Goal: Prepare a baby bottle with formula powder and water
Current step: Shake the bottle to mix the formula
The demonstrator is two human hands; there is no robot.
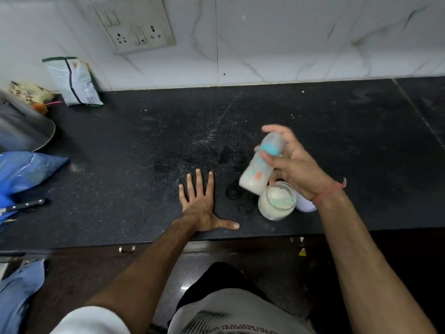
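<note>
On black speckled stone counter [149, 131], white marble-tiled wall [289, 37] behind.
I see one milky baby bottle [261, 166] gripped in right hand [297, 165]; left hand [202, 203] splayed flat; one open powder jar [277, 201].

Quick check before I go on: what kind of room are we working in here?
Most likely a home kitchen: a black speckled stone counter against a white marble-look tiled wall, a black-handled knife lying at the left, and drawer handles below the counter edge.

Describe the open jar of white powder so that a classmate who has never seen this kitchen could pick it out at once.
Start at the black stone counter and follow its front edge towards the right hand, which holds a capped baby bottle tilted in the air. Directly under the bottle's base stands the jar. It is the only lidless glass container there, showing white powder, with a pale rounded object beside it.
</note>
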